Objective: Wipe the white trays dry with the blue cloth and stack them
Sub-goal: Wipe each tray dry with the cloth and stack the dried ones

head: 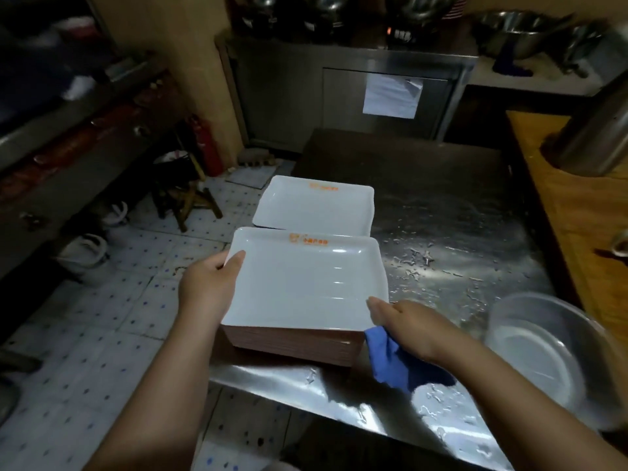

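Observation:
A white rectangular tray (306,283) with an orange logo tops a stack of several trays (292,345) with brown sides, near the front left corner of the wet steel table (458,212). My left hand (209,283) grips the top tray's left edge, thumb over the rim. My right hand (407,322) holds the tray's near right corner with the thumb on the rim, and the blue cloth (396,365) is bunched under its palm. Just behind the stack lies a second white tray (316,207) with the same logo.
A steel bowl (543,348) stands at the table's right front. A wooden counter (571,212) with a metal cylinder (591,137) runs along the right. Left of the table is tiled floor with a wooden stool (187,202). Steel cabinets and bowls stand behind.

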